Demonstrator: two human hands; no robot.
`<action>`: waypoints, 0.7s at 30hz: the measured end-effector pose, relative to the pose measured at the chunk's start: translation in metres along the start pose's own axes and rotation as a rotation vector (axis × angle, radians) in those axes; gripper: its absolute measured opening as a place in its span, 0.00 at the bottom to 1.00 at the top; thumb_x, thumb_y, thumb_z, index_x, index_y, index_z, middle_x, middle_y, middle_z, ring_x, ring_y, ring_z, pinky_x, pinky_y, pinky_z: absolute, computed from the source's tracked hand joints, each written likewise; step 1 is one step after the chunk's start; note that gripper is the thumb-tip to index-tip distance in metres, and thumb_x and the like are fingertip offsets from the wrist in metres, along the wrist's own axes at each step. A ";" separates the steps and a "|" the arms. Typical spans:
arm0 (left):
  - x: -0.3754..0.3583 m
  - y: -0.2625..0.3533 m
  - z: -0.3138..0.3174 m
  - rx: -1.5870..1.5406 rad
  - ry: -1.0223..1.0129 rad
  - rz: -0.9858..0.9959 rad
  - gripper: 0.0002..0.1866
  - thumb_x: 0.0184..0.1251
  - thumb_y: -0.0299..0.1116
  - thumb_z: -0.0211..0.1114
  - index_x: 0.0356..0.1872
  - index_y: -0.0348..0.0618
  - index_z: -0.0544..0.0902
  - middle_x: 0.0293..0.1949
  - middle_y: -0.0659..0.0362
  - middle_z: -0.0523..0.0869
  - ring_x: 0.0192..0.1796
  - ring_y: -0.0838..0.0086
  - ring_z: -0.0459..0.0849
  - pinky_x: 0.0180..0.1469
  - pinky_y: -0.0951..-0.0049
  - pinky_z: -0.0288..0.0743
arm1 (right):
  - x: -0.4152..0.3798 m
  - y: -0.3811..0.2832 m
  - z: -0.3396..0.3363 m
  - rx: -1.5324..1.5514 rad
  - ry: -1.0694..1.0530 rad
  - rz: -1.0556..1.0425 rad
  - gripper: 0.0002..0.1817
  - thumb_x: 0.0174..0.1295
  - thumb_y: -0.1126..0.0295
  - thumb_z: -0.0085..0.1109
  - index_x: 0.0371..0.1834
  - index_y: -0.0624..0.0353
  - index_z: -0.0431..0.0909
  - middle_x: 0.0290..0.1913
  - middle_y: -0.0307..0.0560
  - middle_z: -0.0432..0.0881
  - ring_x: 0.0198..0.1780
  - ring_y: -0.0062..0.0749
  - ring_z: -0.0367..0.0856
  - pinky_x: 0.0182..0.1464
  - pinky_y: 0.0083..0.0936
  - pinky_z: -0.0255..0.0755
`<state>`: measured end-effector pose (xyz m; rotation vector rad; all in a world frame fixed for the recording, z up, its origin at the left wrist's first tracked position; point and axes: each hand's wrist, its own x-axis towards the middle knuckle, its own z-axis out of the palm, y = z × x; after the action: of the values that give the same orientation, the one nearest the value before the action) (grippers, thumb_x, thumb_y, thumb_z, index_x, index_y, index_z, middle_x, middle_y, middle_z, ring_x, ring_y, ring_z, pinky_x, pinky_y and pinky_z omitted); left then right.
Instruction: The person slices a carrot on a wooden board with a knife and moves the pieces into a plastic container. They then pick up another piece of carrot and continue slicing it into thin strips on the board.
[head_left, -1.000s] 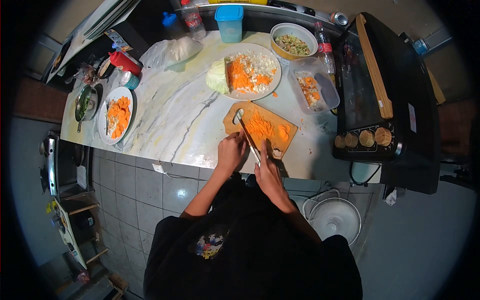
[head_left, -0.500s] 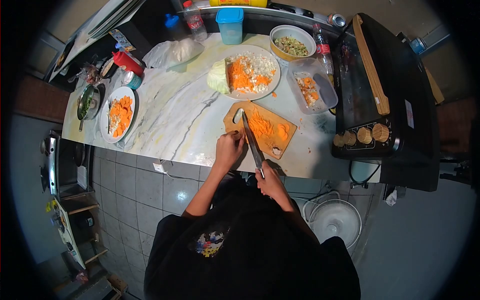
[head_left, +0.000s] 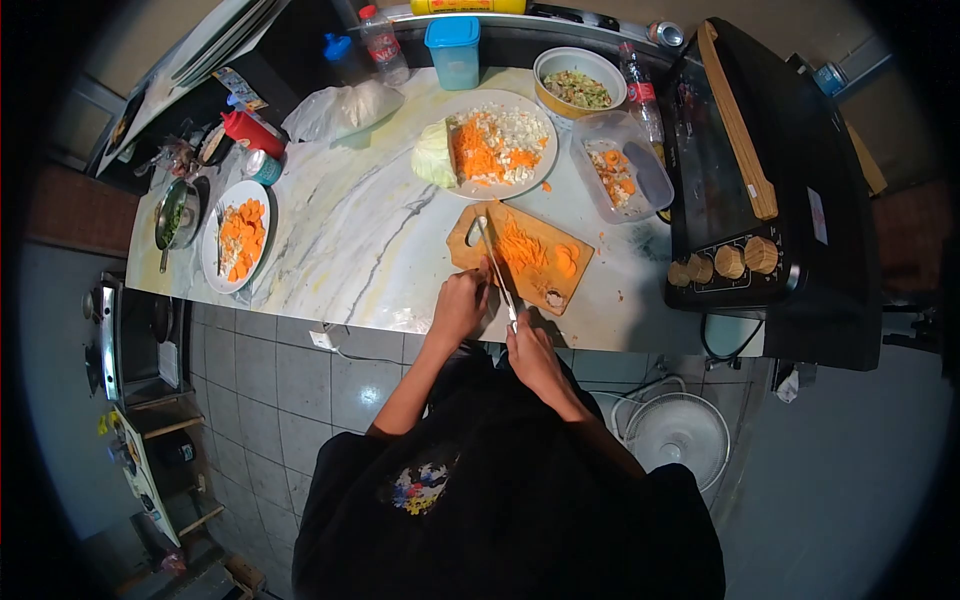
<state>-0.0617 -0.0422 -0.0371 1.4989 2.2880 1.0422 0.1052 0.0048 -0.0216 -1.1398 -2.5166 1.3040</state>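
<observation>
My right hand (head_left: 532, 352) is wrapped round the handle of a kitchen knife (head_left: 503, 277). The blade slants up and left over a wooden cutting board (head_left: 573, 220), its tip near the handle hole. Beside the blade is my left hand (head_left: 463, 303), fingers curled together at the board's lower left edge. Its fingertips are close to the blade, and whatever they pinch is hidden. Thin carrot strips (head_left: 520, 247) lie in a heap right of the knife, with a few carrot slices (head_left: 566, 260) farther right.
Behind the board stands a plate (head_left: 548, 150) with chopped carrot, white bits and a cabbage piece (head_left: 434, 155). A plastic container (head_left: 655, 185), a bowl (head_left: 541, 75) and a black oven (head_left: 810, 240) are to the right. Another carrot plate (head_left: 212, 225) sits at left.
The knife has turned, so its blade shows as a thin bright line instead of a broad dark side. My right hand has shifted slightly left; the carrot strips look unchanged.
</observation>
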 end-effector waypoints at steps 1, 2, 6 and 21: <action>0.000 0.005 -0.003 -0.012 -0.026 -0.054 0.16 0.61 0.22 0.61 0.50 0.30 0.80 0.31 0.41 0.83 0.33 0.44 0.83 0.36 0.53 0.76 | 0.001 -0.002 0.000 -0.034 0.008 -0.037 0.13 0.70 0.68 0.49 0.46 0.70 0.67 0.30 0.73 0.79 0.37 0.72 0.78 0.42 0.60 0.69; 0.000 0.007 -0.006 -0.023 -0.052 -0.109 0.12 0.61 0.22 0.61 0.45 0.29 0.81 0.32 0.39 0.82 0.36 0.44 0.83 0.38 0.53 0.75 | 0.003 -0.004 0.000 -0.068 0.014 -0.074 0.13 0.70 0.69 0.49 0.45 0.72 0.67 0.28 0.73 0.79 0.35 0.72 0.79 0.40 0.59 0.71; -0.001 0.006 -0.003 -0.112 -0.046 -0.146 0.12 0.60 0.21 0.61 0.45 0.29 0.80 0.32 0.38 0.82 0.37 0.43 0.82 0.39 0.54 0.75 | 0.006 -0.013 -0.004 -0.092 0.036 -0.069 0.12 0.71 0.70 0.48 0.44 0.72 0.67 0.26 0.72 0.79 0.33 0.71 0.80 0.38 0.58 0.72; -0.007 0.006 -0.002 -0.072 -0.087 -0.080 0.29 0.59 0.20 0.59 0.65 0.29 0.69 0.35 0.38 0.84 0.37 0.42 0.83 0.40 0.52 0.77 | 0.008 -0.015 -0.002 -0.156 0.032 -0.043 0.17 0.74 0.65 0.45 0.40 0.74 0.69 0.23 0.70 0.79 0.32 0.68 0.82 0.34 0.53 0.75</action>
<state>-0.0552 -0.0478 -0.0335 1.3854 2.2075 1.0065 0.0918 0.0057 -0.0114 -1.1174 -2.6431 1.0879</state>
